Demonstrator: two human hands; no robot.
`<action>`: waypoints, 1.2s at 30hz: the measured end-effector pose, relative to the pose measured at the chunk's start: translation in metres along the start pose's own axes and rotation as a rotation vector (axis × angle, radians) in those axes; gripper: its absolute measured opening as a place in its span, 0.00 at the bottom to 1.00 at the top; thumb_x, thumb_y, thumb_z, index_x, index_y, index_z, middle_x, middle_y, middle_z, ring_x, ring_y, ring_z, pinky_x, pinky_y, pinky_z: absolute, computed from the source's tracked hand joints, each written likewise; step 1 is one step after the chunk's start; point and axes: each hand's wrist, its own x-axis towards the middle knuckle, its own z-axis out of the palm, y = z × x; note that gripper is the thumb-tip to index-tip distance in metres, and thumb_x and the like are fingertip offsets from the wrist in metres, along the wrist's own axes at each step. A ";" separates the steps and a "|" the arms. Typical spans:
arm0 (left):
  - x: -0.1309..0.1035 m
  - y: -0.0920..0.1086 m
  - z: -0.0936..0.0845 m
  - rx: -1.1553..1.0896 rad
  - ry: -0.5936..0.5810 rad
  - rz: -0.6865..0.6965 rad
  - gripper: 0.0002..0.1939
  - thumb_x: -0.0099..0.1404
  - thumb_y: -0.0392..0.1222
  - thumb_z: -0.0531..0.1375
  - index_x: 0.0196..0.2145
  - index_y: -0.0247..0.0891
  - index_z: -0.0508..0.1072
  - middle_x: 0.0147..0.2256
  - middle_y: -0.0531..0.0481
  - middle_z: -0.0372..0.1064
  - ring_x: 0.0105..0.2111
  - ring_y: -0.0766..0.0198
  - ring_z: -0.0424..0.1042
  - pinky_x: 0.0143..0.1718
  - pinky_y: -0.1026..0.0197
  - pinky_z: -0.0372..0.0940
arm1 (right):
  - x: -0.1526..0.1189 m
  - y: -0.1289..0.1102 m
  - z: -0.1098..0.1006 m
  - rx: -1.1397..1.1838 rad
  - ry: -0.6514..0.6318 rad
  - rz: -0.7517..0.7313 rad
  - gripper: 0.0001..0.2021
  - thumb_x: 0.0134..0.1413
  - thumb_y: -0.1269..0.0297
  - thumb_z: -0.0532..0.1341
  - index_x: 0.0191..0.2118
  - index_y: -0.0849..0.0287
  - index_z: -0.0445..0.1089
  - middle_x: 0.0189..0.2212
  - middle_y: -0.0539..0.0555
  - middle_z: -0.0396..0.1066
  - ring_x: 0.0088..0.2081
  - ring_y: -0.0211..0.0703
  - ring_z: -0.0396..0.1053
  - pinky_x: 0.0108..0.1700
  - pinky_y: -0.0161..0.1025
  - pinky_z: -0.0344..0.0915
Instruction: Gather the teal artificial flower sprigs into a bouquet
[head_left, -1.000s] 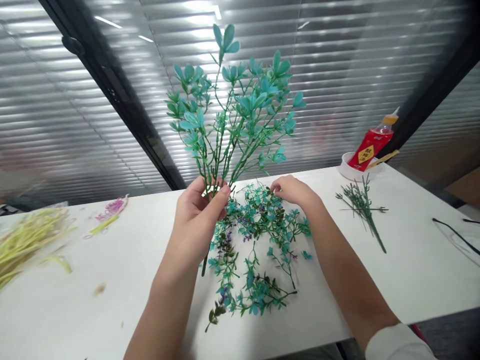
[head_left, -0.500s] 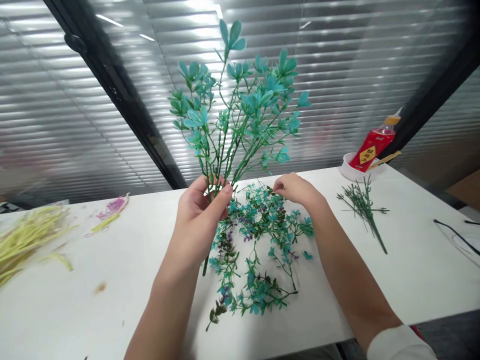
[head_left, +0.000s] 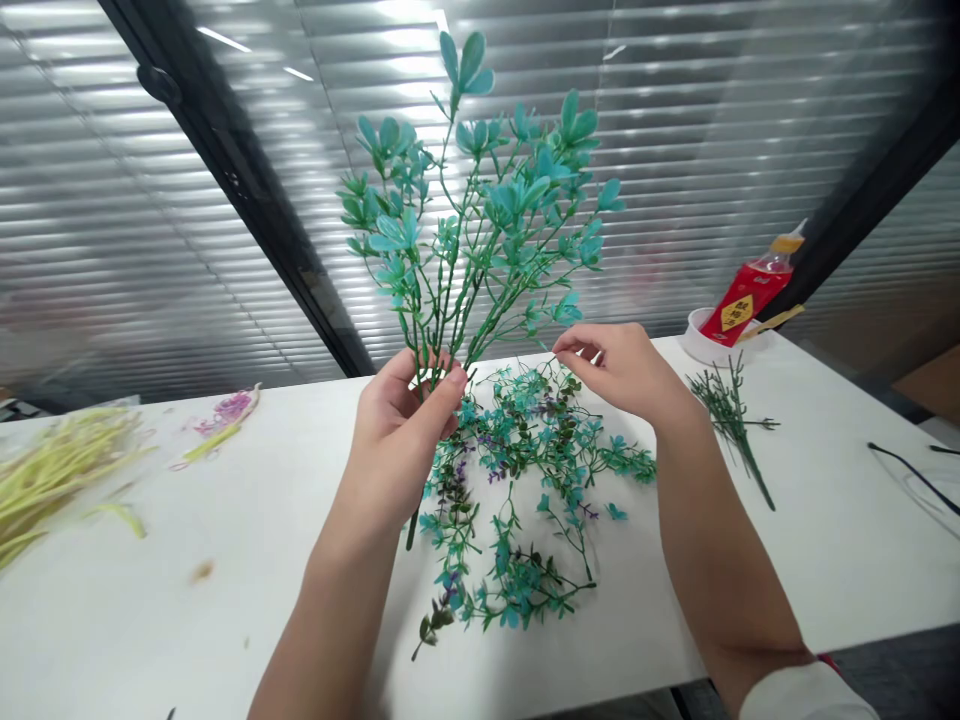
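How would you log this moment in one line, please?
left hand: holding teal bunch upright | right hand: at far edge of loose sprigs, grip unclear | right side: green stems on table

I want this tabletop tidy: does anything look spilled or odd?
A brown smudge, perhaps a stain, marks the white table left of the left hand. At right, a green stem bunch looks bare, unlike the held teal spray.
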 end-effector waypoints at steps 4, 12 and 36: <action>-0.001 0.002 0.001 -0.027 0.030 -0.019 0.14 0.57 0.47 0.70 0.34 0.38 0.72 0.31 0.54 0.63 0.28 0.72 0.63 0.25 0.73 0.61 | -0.007 -0.006 -0.005 0.177 0.183 -0.075 0.04 0.56 0.67 0.62 0.34 0.57 0.75 0.31 0.51 0.77 0.32 0.39 0.73 0.34 0.37 0.68; 0.002 0.005 0.005 -0.105 0.084 -0.037 0.17 0.53 0.50 0.71 0.33 0.37 0.74 0.31 0.53 0.63 0.28 0.70 0.65 0.22 0.71 0.61 | -0.009 -0.010 -0.012 0.510 0.545 -0.187 0.06 0.45 0.67 0.72 0.27 0.56 0.75 0.24 0.48 0.73 0.28 0.39 0.72 0.30 0.39 0.72; 0.003 -0.002 0.004 0.006 0.134 -0.007 0.15 0.56 0.50 0.70 0.35 0.39 0.73 0.33 0.52 0.66 0.30 0.70 0.64 0.26 0.71 0.62 | -0.014 -0.039 0.010 1.174 0.496 0.213 0.17 0.64 0.47 0.55 0.54 0.44 0.68 0.60 0.48 0.67 0.51 0.42 0.72 0.31 0.33 0.70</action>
